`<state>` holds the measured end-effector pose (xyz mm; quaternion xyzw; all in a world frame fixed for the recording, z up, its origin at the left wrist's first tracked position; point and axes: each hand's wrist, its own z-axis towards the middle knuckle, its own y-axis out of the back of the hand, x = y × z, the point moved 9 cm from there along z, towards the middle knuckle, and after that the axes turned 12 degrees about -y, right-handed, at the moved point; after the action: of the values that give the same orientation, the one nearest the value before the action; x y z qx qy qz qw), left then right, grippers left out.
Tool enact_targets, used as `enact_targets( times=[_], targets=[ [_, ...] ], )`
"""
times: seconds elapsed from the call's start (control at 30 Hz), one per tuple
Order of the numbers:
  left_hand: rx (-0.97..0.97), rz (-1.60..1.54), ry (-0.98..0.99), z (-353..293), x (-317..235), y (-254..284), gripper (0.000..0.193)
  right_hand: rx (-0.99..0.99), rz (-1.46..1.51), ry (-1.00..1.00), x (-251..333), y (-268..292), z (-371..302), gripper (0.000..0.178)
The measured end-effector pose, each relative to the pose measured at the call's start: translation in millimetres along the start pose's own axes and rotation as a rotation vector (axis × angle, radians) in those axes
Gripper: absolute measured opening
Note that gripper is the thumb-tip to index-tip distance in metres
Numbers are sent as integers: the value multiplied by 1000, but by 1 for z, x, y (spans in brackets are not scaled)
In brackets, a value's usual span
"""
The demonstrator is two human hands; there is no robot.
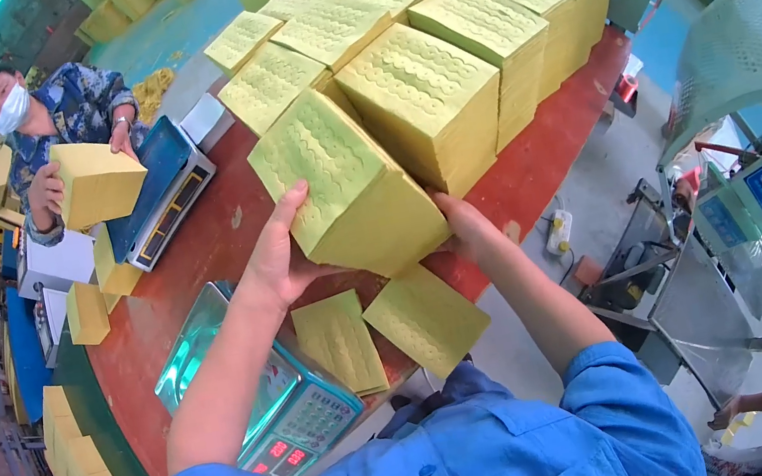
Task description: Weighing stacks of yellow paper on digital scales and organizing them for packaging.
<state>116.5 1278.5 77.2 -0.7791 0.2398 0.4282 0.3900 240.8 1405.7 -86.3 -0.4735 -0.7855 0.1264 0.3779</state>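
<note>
Between my two hands is a thick block of yellow paper sheets (366,210) with wavy embossed patterns on its top face. My left hand (280,250) grips its left side, thumb up on the top face. My right hand (467,223) holds the lower right corner; most of its fingers are hidden behind the paper. The block is tilted against the rows of similar paper stacks (423,95). Just below it, two thin piles of yellow sheets (340,341) lie at the front edge of the red table (229,203).
A digital scale (304,412) with lit red digits stands under my left forearm. Across the table a masked co-worker (69,119) holds another yellow block (98,182) beside a second scale (162,194). More blocks (88,474) line the left. Perforated metal machinery (727,79) stands at right.
</note>
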Motion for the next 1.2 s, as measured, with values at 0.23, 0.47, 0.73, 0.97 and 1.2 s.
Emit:
enact_targets(
  times=[0.23,0.47,0.73,0.97,1.2],
  targets=[
    [-70,88,-26,8,12,-12,67,4,360,199,-17,13,-28,46],
    [-20,177,-7,19,13,-28,68,-49,-12,381,-10,23,-65,47],
    [-48,322,-112,20,15,-7,78,-387,-579,516,-8,36,-83,40],
    [-135,1412,-341,-36,35,80,67,-494,-527,458,-75,74,-130,20],
    [160,1958,-193,-56,92,72,35,-318,-449,269,-116,59,-111,23]
  ],
)
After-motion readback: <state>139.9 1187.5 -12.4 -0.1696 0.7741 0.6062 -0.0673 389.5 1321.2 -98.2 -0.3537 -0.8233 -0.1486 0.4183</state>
